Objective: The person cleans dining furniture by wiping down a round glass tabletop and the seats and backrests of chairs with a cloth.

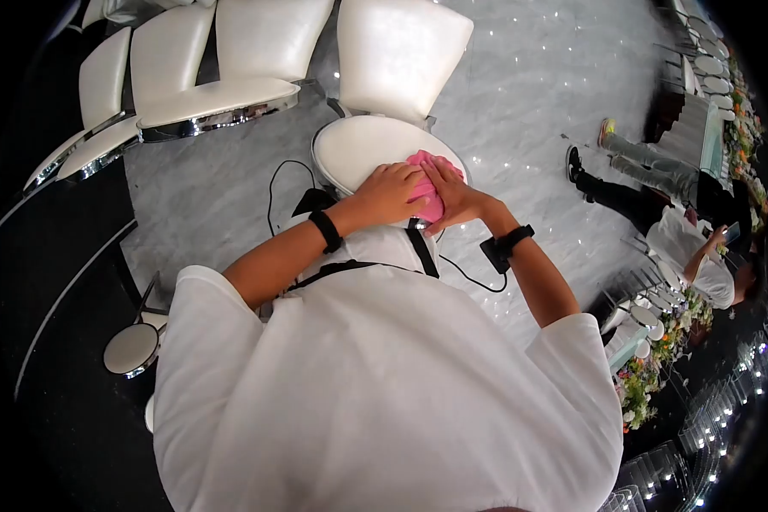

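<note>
A pink cloth (429,189) lies bunched on the right front part of a white chair's round seat (363,147). My left hand (390,194) reaches over the seat, its fingers curled onto the cloth's left side. From the right, my right hand (459,198) grips the same cloth, with fingers across its top and the thumb low near the seat's front edge. Part of the cloth is hidden under both hands. The chair's white padded backrest (401,55) rises beyond the seat.
More white chairs (222,107) stand in a row to the left. A black cable (270,192) hangs near the seat. At the right, a person (695,256) holds a phone, near rows of chairs and flowers (657,367). Grey marbled floor (538,111) lies around.
</note>
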Demonstrator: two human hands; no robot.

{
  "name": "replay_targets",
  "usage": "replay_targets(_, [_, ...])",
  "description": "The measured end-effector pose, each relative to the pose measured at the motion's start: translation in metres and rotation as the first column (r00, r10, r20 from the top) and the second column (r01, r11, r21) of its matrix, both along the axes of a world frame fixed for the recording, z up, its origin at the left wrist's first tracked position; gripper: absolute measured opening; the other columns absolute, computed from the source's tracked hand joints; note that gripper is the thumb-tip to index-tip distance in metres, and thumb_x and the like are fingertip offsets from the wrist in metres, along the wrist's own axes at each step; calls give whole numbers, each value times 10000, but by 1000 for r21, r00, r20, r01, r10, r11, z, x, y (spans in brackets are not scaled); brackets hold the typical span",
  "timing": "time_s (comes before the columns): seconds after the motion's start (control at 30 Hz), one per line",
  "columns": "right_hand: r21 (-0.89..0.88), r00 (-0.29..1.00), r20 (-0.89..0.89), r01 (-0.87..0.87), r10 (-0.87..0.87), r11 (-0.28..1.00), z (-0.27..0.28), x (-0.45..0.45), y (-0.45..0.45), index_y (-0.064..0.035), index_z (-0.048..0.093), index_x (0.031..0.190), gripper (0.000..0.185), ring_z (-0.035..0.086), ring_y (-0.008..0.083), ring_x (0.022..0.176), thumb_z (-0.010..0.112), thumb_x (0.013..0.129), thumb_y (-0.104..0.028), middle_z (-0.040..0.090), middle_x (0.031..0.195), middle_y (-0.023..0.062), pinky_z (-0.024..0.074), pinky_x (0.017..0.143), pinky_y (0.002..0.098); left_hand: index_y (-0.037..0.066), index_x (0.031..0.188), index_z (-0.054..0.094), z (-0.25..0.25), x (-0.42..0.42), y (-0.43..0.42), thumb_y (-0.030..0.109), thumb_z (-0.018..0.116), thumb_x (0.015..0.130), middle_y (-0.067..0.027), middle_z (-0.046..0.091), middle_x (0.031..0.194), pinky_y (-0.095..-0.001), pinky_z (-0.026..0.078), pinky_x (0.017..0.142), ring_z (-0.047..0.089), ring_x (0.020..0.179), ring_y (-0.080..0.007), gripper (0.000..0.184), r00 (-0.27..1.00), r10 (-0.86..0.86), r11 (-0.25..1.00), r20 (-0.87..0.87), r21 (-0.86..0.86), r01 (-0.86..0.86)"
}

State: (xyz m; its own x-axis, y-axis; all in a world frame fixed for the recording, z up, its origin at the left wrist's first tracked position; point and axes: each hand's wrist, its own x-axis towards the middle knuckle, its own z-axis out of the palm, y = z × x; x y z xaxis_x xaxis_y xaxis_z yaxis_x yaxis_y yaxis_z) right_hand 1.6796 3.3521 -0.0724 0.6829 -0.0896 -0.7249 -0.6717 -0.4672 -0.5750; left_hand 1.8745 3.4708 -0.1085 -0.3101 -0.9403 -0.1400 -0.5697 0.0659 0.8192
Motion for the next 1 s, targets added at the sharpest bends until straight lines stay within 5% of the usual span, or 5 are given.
replay_targets(0.1, [64, 990, -81, -110, 115, 992, -10, 8, 24, -63, -40, 1570, 1580, 28, 418, 1505, 904, 438, -632, -30, 1610, 288, 162, 1214, 488, -17, 1431, 422, -26, 19, 31, 484, 510, 970, -187, 425, 1487, -522, 319, 1098, 384, 1392, -346, 687, 979, -154, 988, 132, 54, 148])
replay_targets(0.27, [64, 982, -46, -182, 185, 981, -58, 22, 57, -49, 36, 1574, 1548, 96, 418, 1500, 843, 443, -731, 38, 1611, 286, 186, 1204, 503, 25, 1562, 153, -43, 39, 58, 568, 364, 1006, -149, 126, 1642, -598, 167, 1171, 125, 1519, -312, 806, 900, -421, 803, 118, 509, 309])
replay_targets(0.43, [48, 941, -306, -141, 148, 989, -125, 68, 75, -80, 43, 1584, 1312, 48, 420, 1507, 469, 682, -932, 17, 1618, 278, 139, 1206, 501, 73, 1578, 106, -101, 48, 64, 554, 349, 1002, -102, 100, 1654, -617, 157, 1167, 102, 1523, -307, 788, 884, -408, 758, 229, 624, 189])
replay_targets(0.83, [18, 969, -221, -114, 115, 993, -283, 90, 64, -179, 85, 1595, 1169, 77, 391, 1515, 504, 739, -856, 51, 1641, 210, 142, 1199, 529, 117, 1588, 31, -236, 53, 32, 460, 412, 976, -27, 26, 1669, -599, 158, 1182, 74, 1531, -264, 799, 901, -317, 551, 295, 831, -78])
replay_targets(1.0, [108, 992, -72, 114, -106, 988, -338, 74, 43, -155, 277, 1554, 953, 241, 405, 1467, 647, 817, -634, 244, 1592, 217, 232, 1184, 484, 83, 1564, 190, -288, 35, -5, 444, 431, 964, -64, 175, 1645, -575, 205, 1175, 152, 1515, -265, 740, 904, -280, 494, 323, 856, -153])
